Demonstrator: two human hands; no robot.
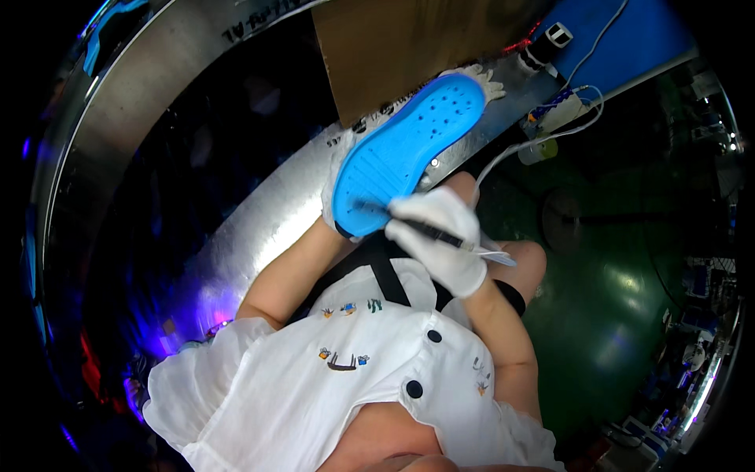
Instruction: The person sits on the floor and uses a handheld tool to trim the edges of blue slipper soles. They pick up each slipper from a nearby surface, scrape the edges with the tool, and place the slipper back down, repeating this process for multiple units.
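Observation:
A bright blue shoe sole point(448, 114), with small holes at its wide far end and ridges toward the heel, is tilted over the metal surface. My left hand point(329, 197), in a white glove, holds it at the heel from the left and beneath; most of its fingers are hidden. My right hand point(444, 236), also white-gloved, is closed around a thin dark pen-like tool point(440, 233). The tool's blurred front end is over the heel; I cannot tell whether it touches. White glove-like fabric point(494, 82) shows behind the sole's far end.
The curved metal surface point(259, 228) runs along my left and front. A brown cardboard sheet point(377, 55) stands beyond the sole. At the far right are a black-and-white device point(548, 43), a blue panel point(613, 39) and a white cable point(523, 144). The floor point(605, 299) is green.

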